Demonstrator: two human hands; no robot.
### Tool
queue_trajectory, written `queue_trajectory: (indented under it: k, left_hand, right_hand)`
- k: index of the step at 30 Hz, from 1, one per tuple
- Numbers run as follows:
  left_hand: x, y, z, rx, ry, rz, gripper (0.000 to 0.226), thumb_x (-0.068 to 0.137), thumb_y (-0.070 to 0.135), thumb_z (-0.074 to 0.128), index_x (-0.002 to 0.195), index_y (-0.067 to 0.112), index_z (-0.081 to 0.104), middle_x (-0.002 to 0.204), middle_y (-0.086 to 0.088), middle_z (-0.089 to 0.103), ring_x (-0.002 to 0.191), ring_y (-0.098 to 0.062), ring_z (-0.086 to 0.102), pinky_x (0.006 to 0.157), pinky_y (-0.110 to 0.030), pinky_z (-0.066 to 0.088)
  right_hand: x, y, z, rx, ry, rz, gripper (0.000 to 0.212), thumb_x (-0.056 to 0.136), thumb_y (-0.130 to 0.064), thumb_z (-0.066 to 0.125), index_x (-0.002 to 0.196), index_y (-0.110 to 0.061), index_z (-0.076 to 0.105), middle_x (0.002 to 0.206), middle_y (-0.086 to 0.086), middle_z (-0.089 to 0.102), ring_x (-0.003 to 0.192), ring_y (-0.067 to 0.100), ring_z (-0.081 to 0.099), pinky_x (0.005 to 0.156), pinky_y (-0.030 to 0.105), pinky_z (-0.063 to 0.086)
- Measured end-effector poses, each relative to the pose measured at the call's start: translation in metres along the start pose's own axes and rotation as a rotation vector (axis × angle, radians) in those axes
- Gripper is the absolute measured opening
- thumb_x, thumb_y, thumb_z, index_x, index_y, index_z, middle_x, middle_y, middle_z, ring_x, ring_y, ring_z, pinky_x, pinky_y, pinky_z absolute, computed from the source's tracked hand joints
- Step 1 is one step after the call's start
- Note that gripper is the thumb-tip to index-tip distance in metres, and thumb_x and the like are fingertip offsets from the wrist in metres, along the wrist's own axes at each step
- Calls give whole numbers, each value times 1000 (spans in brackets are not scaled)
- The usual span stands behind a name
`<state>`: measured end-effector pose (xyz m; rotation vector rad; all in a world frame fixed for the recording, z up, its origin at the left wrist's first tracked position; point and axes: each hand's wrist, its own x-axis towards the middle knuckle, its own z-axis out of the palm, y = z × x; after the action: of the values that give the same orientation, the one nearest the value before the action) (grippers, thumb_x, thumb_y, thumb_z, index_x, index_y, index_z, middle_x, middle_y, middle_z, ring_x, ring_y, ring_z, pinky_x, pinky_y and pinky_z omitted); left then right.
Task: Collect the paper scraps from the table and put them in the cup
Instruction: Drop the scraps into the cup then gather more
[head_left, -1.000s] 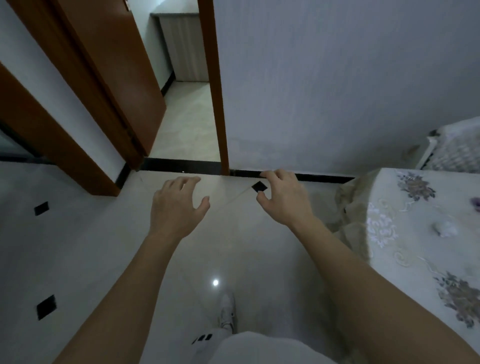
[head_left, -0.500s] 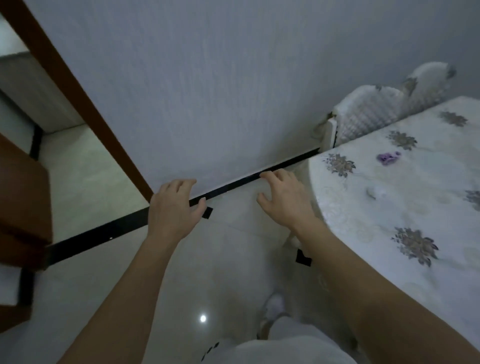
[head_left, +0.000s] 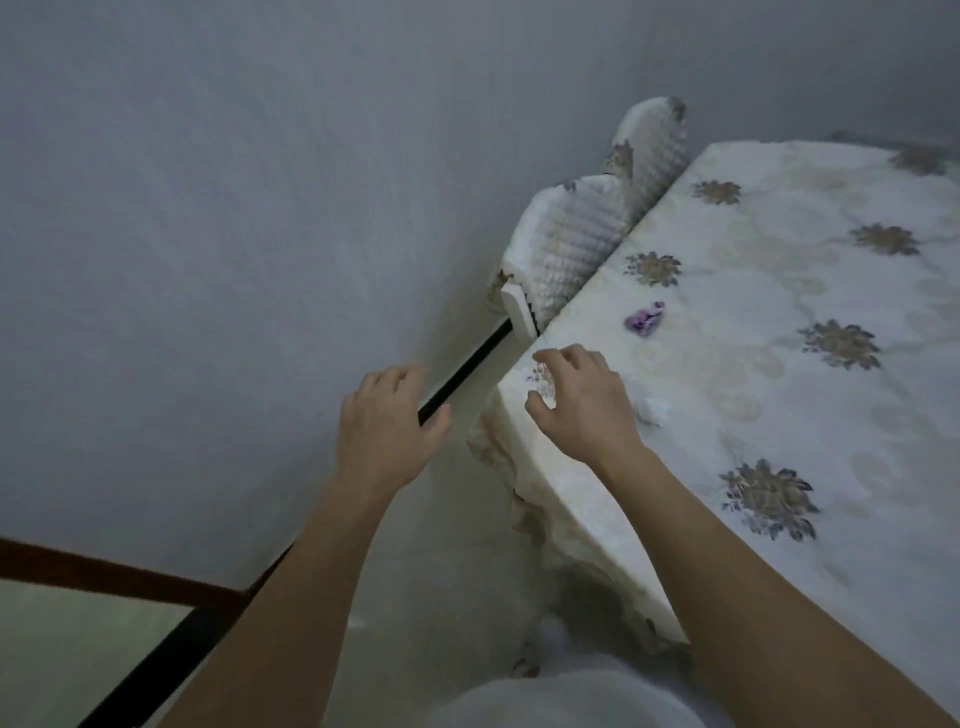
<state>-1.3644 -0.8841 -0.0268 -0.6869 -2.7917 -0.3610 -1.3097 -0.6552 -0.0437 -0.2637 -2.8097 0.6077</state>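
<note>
We log the grey wall (head_left: 260, 208) first. It fills everything ahead of and to the left of both hands, and a black skirting strip (head_left: 470, 371) runs along its foot just beyond the left hand (head_left: 384, 441).

Next is the table (head_left: 779, 426), spreading right of the right hand (head_left: 582, 410) and beyond it. A pale cloth (head_left: 545, 519) with flower prints covers it and hangs over the edge below that hand's wrist.

Two chair backs (head_left: 571, 244) in knobbly white covers stand beyond the right hand, tucked between table and wall. We judge they are pushed in to keep them out of the way.

- **Left hand:** It is over the floor (head_left: 441, 561), off the table. The fingers are loosely spread and a little bent, holding nothing.
- **Right hand:** It is over the table's near edge, fingers half curled, thumb apart from them, nothing between. We cannot tell if it touches the cloth.
- **Together:** The two hands are apart, side by side. We read this as a reach starting, with the right hand pre-shaped to pinch.

Task's things:
- **White scrap (head_left: 653, 408):** Crumpled, on the cloth just right of the right hand. It is the closest pick.
- **Purple scrap (head_left: 645, 318):** Also crumpled, on the cloth beyond the right hand and a bit right.

Both lie loose near the table's edge, so we judge a light pinch should lift them. The cup is not in view. Nothing has been collected as far as we can see.
</note>
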Motion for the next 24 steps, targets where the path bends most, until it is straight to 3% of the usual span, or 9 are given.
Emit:
queue_trajectory:
  k: [3, 6, 13, 17, 20, 24]
  left_hand:
    - [46, 20, 21, -17, -13, 76, 47, 83, 45, 57, 121, 16, 61, 109, -5, 65, 99, -28, 58, 77, -40, 48]
    - [85, 43, 40, -47, -33, 135, 51, 82, 48, 48, 119, 15, 63, 106, -6, 66, 96, -29, 60, 75, -40, 49]
    - [142, 88, 84, -129, -117, 291, 46, 83, 46, 51, 115, 15, 62, 105, -6, 65, 96, -31, 58, 72, -45, 52]
    - [163, 110, 105, -165, -144, 358, 48, 82, 46, 51, 116, 15, 64, 105, -6, 67, 96, -31, 61, 72, -42, 48]
    - [178, 122, 119, -230, -188, 390, 47, 83, 43, 57, 120, 14, 63, 111, -6, 66, 101, -30, 59, 78, -42, 48]
    - [205, 136, 138, -308, -267, 416, 55, 82, 47, 49, 123, 13, 62, 116, -8, 65, 105, -31, 58, 84, -45, 49]
  right_hand:
    - [25, 33, -8, -17, 16, 66, 43, 87, -34, 59, 126, -19, 58, 119, 8, 59, 111, 31, 51, 83, 42, 44]
    - [38, 67, -17, -33, 41, 138, 43, 88, -37, 59, 127, -19, 57, 119, 9, 59, 111, 32, 52, 83, 44, 45]
    - [32, 125, -31, -63, 57, 341, 44, 88, -35, 60, 129, -18, 57, 122, 10, 59, 113, 32, 52, 85, 45, 47]
    - [24, 147, -33, -65, 61, 451, 45, 88, -35, 60, 130, -19, 55, 123, 9, 58, 113, 31, 51, 85, 43, 45]
    - [18, 162, -32, -61, 59, 534, 46, 88, -37, 58, 132, -21, 54, 126, 7, 57, 113, 29, 50, 87, 43, 45]
    - [19, 178, -30, -70, 54, 629, 47, 89, -38, 59, 133, -22, 52, 127, 8, 56, 114, 29, 50, 88, 43, 46]
